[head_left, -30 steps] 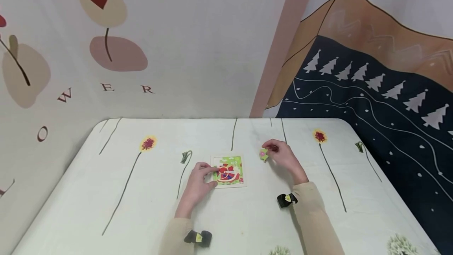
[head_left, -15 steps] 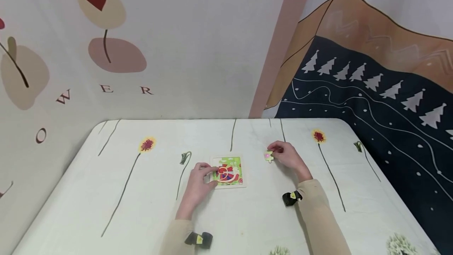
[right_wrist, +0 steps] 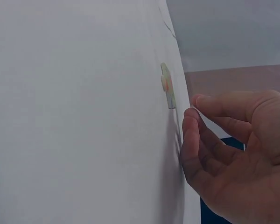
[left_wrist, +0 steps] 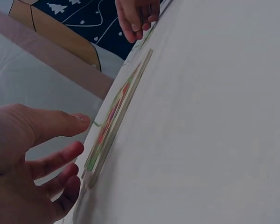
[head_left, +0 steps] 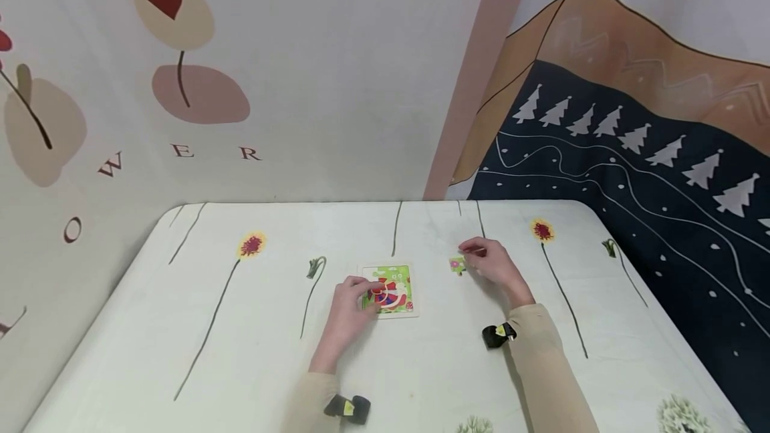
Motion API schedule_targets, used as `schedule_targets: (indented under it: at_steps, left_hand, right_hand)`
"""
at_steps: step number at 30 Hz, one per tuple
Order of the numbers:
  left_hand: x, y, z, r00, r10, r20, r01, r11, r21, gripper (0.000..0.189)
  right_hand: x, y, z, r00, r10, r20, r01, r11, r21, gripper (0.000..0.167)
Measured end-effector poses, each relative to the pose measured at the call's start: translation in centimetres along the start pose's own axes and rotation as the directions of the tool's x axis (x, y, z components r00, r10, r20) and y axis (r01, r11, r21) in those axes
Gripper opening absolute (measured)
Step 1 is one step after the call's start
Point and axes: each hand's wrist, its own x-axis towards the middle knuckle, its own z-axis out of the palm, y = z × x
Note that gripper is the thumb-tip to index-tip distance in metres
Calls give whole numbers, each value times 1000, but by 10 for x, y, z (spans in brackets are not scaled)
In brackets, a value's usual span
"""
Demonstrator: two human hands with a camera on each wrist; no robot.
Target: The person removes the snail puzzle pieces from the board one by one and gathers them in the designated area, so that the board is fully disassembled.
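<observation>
A small jigsaw puzzle (head_left: pixel 397 279) in a pale square frame lies on the table, its picture green, red and blue. My left hand (head_left: pixel 349 309) hovers over the puzzle's left side, partly hiding it. In the left wrist view the thumb and fingers of that hand (left_wrist: pixel 28 158) are spread, holding nothing. Farther right, a loose green puzzle piece (head_left: pixel 456 264) with a pink flower lies on the tablecloth. Just beside it is my right hand (head_left: pixel 496 266). A gap shows between its loosely bent fingers and the puzzle piece (right_wrist: pixel 167 86) in the right wrist view.
The table is covered by a white cloth (head_left: pixel 240 339) printed with flowers and stems. Behind it hangs a pale wall cloth (head_left: pixel 337 85) with printed letters. A dark blue printed cloth (head_left: pixel 601 186) borders the right side. Each wrist wears a black strap.
My right hand has moved slightly right and let go of the green puzzle piece, which now lies on the table. My left hand has lifted from the puzzle's edge and shifted right over it.
</observation>
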Motion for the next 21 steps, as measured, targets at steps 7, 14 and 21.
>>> schedule_targets:
  at_steps: [7,14,21]
  left_hand:
    - [2,7,11,1000,18,-20,-18,1000,18,29]
    - [6,6,17,999,-10,-36,13,998,62,28]
    - [9,4,16,1000,-29,-12,30,998,57,30]
  right_hand:
    - [-2,-7,-2,1000,13,-28,-12,999,43,22]
    - [-2,-20,5,999,-44,0,44,997,64,22]
    - [1,-33,22,989,-135,54,130,988,84,21]
